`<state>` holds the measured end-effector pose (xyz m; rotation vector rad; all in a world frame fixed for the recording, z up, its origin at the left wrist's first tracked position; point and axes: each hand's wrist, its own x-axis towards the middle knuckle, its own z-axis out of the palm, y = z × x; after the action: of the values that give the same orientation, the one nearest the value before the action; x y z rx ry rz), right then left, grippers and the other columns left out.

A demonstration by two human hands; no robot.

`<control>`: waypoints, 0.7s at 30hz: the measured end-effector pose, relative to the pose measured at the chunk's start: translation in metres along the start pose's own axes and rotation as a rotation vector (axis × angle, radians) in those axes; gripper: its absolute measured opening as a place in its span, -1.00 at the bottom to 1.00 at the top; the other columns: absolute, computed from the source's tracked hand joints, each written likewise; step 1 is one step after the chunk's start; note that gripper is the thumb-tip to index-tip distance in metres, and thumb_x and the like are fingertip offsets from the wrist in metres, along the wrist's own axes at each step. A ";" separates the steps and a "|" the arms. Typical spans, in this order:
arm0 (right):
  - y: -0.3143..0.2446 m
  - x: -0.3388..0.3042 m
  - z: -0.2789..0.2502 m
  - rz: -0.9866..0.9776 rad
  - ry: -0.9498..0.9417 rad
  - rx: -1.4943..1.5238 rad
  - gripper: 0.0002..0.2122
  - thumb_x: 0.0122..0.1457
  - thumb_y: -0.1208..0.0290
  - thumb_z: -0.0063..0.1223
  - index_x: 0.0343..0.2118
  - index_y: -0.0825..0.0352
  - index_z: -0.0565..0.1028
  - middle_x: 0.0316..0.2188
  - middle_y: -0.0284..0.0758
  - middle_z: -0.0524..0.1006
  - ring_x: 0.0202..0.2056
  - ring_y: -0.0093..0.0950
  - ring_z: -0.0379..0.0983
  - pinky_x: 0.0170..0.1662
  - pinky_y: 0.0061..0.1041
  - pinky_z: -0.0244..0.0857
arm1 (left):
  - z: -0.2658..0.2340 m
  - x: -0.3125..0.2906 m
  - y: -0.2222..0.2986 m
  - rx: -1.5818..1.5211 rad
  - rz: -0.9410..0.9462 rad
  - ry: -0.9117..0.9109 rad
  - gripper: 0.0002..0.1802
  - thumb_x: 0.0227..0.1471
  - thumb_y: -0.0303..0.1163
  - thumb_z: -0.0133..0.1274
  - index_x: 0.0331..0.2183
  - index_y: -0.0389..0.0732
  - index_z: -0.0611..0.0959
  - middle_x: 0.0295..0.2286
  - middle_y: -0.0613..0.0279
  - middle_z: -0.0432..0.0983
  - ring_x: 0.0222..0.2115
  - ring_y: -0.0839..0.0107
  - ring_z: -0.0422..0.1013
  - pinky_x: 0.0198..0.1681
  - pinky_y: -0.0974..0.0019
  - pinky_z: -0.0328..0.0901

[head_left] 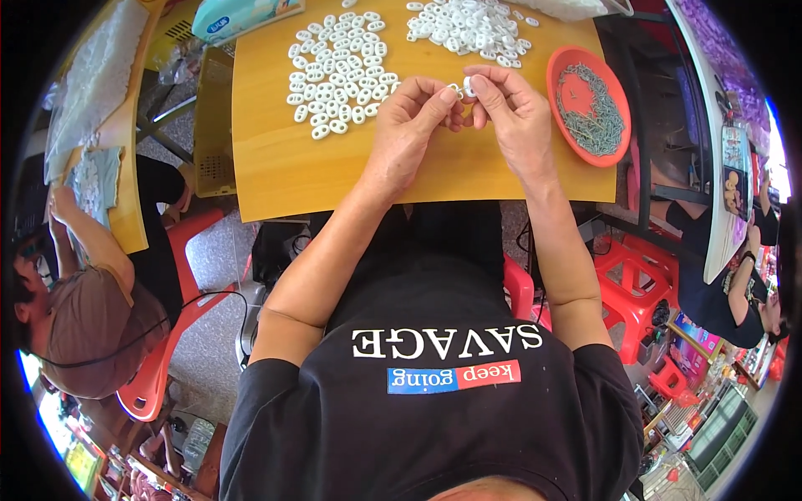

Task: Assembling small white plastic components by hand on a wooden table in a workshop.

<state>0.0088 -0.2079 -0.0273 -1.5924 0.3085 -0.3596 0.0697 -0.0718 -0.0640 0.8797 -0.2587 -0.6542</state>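
Note:
Both my hands meet over the middle of the yellow-brown table (292, 171). Between the fingertips of my right hand (515, 108) is a small white plastic piece (469, 87), pinched by thumb and forefinger. Close beside it, my left hand (409, 121) pinches another small white part (455, 88), partly hidden by the thumb. Left of my hands, many white oval two-holed pieces (338, 71) lie spread flat. A heaped pile of similar white pieces (472, 29) sits beyond my hands. To the right, an orange-red oval basin (555, 100) holds a mass of small grey metal pins or screws (597, 125).
A tissue pack (242, 18) lies at the table's far left, above a yellow plastic crate (214, 125). Red stools (639, 275) stand at right. One person (100, 309) sits at a left-hand table; another (735, 292) is at far right.

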 end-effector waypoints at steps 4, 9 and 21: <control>-0.001 -0.002 0.002 -0.068 -0.007 -0.095 -0.80 0.26 0.43 0.02 -0.14 0.43 0.52 -0.48 -0.40 0.52 -0.56 -0.73 0.34 -0.47 -0.73 0.27 | -0.002 0.000 -0.001 -0.001 0.002 0.008 -0.85 0.17 -0.40 0.04 -0.32 -0.30 0.50 -0.45 0.23 0.49 -0.44 0.50 0.41 -0.30 0.41 0.34; -0.002 -0.002 0.002 -0.066 0.019 -0.085 -0.80 0.28 0.43 -0.01 -0.12 0.40 0.53 -0.48 -0.41 0.51 -0.56 -0.73 0.33 -0.47 -0.73 0.26 | -0.001 0.000 0.000 -0.012 -0.010 0.013 -0.85 0.17 -0.40 0.04 -0.32 -0.30 0.50 -0.45 0.23 0.49 -0.44 0.50 0.41 -0.30 0.41 0.34; -0.009 -0.004 0.004 -0.171 -0.006 -0.302 -0.83 0.24 0.47 0.02 -0.16 0.37 0.55 -0.50 -0.41 0.51 -0.58 -0.70 0.36 -0.53 -0.70 0.26 | 0.001 -0.002 0.002 0.018 -0.012 0.010 -0.86 0.17 -0.42 0.03 -0.33 -0.30 0.49 -0.46 0.24 0.48 -0.45 0.50 0.41 -0.32 0.41 0.34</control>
<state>0.0063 -0.2023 -0.0191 -1.9226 0.2299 -0.4560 0.0684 -0.0698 -0.0617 0.9023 -0.2507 -0.6587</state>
